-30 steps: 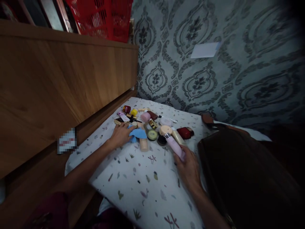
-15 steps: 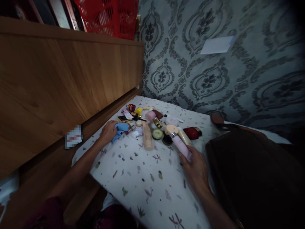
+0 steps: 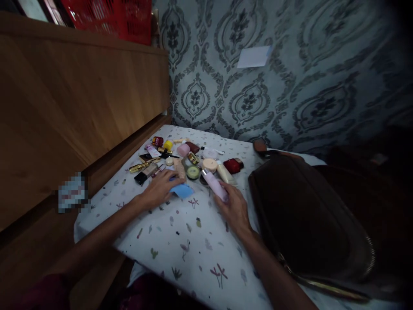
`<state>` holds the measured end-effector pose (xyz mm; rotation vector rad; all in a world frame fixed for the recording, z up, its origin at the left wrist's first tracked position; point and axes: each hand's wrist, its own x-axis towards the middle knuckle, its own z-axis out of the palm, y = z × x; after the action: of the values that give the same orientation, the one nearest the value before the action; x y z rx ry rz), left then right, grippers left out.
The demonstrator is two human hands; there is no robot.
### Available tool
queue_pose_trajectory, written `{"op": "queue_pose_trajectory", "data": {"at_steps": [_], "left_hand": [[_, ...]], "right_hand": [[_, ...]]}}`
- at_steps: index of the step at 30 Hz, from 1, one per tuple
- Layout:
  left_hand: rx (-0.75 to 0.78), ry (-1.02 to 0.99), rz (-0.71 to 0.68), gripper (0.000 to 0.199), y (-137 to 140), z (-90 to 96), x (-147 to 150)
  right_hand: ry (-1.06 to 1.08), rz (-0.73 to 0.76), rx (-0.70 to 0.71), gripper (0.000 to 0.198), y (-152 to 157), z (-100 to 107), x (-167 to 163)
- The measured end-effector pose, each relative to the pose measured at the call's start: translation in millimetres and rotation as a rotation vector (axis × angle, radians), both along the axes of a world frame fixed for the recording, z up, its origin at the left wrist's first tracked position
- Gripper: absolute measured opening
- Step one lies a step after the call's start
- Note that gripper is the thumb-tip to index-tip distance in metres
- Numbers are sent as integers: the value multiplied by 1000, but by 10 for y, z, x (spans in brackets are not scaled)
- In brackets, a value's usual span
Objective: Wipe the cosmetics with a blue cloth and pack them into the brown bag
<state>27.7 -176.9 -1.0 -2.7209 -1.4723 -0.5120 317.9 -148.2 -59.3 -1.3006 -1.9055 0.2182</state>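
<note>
Over sheet (image 3: 167,271), left fingers (image 3: 167,176) hold blue rag (image 3: 183,190), right fingers (image 3: 229,191) lilac bottle (image 3: 213,184), cap (image 3: 204,172) forward-left.

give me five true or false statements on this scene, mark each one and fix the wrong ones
1. The right hand holds a pale pink cylindrical bottle with a silver cap. True.

2. A dark brown zippered bag lies to the right of that bottle. True.

3. The left hand rests on the bag. False: it is on a soft light blue cloth.

4. A white rectangular sheet shows against the grey patterned wall. True.

5. A red plastic basket stands to the right of the bag. False: it stands on the brown wooden cabinet, at the left.
</note>
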Motion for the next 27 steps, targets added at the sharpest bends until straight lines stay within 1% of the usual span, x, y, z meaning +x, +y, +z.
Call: {"op": "queue_pose_trajectory", "data": {"at_steps": [3, 6, 10, 13, 15, 17, 19, 21, 23, 27], "left_hand": [[-37, 124, -87, 62, 64, -7, 210], [-86, 157, -109, 61, 120, 37, 245], [-138, 121, -164, 57, 111, 94, 57], [-156, 50, -147, 57, 44, 71, -143], [-147, 28, -113, 58, -8, 32, -254], [-132, 29, -69, 63, -45, -11, -334], [-94, 29, 16, 70, -49, -51, -384], [-35, 27, 132, 71, -13, -82, -409], [-6, 43, 240, 66, 50, -97, -405], [-38, 147, 346, 50, 157, -67, -314]], "right_hand": [[-79, 102, -2, 37, -33, 34, -23], [-161, 177, -21, 32, -59, 61, -55], [-199, 175, -19, 30, -74, 78, -87], [-198, 180, -13, 28, -80, 72, -105], [-200, 171, -27, 28, -93, 72, -135], [-197, 148, -60, 29, -114, 88, -200], [-182, 127, -99, 29, -137, 126, -309], [-175, 119, -138, 29, -155, 180, -458], [-188, 115, -173, 30, -169, 238, -624], [-262, 121, -207, 31, -197, 345, -864]]}}
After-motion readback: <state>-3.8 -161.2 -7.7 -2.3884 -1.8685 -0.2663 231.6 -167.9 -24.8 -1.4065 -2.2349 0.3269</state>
